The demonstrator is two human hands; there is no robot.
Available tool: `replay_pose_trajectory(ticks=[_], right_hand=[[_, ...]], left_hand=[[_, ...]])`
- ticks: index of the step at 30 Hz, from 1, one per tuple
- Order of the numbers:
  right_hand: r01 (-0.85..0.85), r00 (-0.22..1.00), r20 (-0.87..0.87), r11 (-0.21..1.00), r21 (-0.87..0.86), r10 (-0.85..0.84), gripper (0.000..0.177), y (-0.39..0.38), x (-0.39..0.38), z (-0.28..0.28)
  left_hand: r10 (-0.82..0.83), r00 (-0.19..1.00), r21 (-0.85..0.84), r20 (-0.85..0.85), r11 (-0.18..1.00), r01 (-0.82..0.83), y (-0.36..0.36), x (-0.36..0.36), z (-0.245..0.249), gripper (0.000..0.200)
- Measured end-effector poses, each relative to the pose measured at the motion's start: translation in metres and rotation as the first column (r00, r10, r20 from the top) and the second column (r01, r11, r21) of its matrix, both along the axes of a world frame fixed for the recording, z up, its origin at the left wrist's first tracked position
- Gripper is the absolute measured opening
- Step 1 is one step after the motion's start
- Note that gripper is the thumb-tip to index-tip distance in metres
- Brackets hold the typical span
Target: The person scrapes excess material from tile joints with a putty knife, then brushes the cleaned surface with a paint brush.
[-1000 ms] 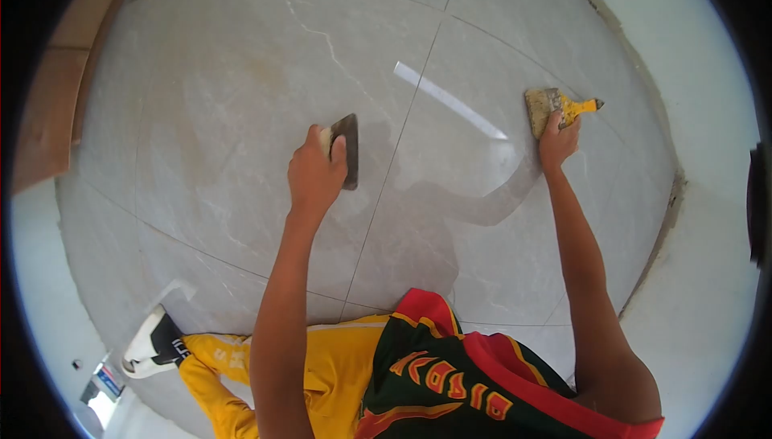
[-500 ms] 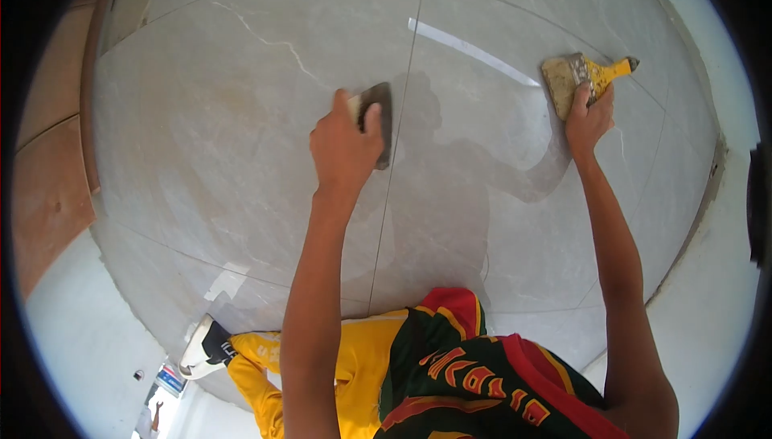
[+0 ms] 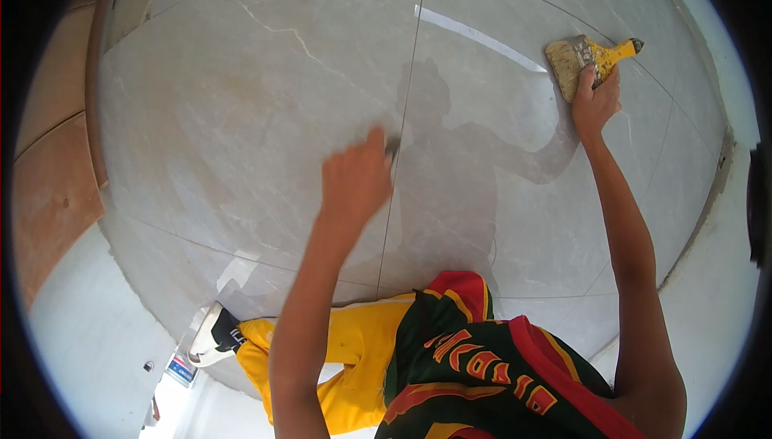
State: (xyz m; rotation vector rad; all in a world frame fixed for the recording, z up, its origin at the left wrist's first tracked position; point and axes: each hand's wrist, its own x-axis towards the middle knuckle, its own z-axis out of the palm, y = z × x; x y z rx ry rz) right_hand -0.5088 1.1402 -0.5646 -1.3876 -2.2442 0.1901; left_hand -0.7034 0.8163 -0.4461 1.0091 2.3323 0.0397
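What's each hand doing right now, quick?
Left hand: closed on a dark tool, blurred.
Right hand: gripping the yellow-handled scraper on the floor tile.

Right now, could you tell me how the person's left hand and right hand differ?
The left hand is blurred, beside the grout joint mid-floor; the right hand is sharp, stretched far to the upper right. The left hand hides nearly all of a small dark tool, only a tip showing; the right hand rests on a yellow-handled scraper that is mostly visible. Both reach over the grey marbled tiles.
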Motion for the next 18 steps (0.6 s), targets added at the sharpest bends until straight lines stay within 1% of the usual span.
replay_pose_trajectory(ticks=[1,3,6,8,10,12,14,18], right_hand=[[0.001,1.0,0.001,1.0,-0.015,0.0,0.066,0.001,-0.003,0.002],[0.013,1.0,0.01,0.999,-0.048,-0.012,0.066,-0.003,-0.001,0.006],[0.003,1.0,0.01,1.0,0.003,-0.003,0.066,-0.001,0.001,0.0],[0.003,1.0,0.019,1.0,-0.028,-0.002,0.066,-0.004,0.003,0.003],[0.004,1.0,0.012,0.999,-0.038,-0.004,0.066,-0.003,0.0,0.007],[0.008,1.0,0.008,0.999,-0.041,-0.008,0.065,-0.006,-0.001,0.01],[0.004,1.0,0.012,0.997,-0.071,-0.003,0.066,-0.006,-0.002,0.012],[-0.002,0.999,0.043,0.992,-0.126,0.007,0.068,-0.006,0.0,0.017]], left_hand=[[0.031,0.997,-0.105,0.07,0.994,-0.024,-0.017,0.017,0.007,0.031],[-0.059,0.988,-0.207,0.144,0.974,0.088,-0.059,0.041,0.008,0.031],[0.06,0.997,0.017,0.038,0.998,-0.061,-0.05,0.014,0.019,0.032],[0.177,0.984,0.226,0.023,0.958,-0.177,-0.008,-0.031,0.019,0.034],[0.138,0.99,0.314,-0.039,0.942,-0.119,0.044,-0.073,0.007,0.037],[0.114,0.992,0.365,-0.06,0.927,-0.085,0.093,-0.101,-0.006,0.037],[0.1,0.988,0.256,-0.121,0.965,-0.066,0.135,-0.112,-0.005,0.036],[0.097,0.989,0.189,-0.113,0.979,-0.075,0.181,-0.122,-0.005,0.037]])
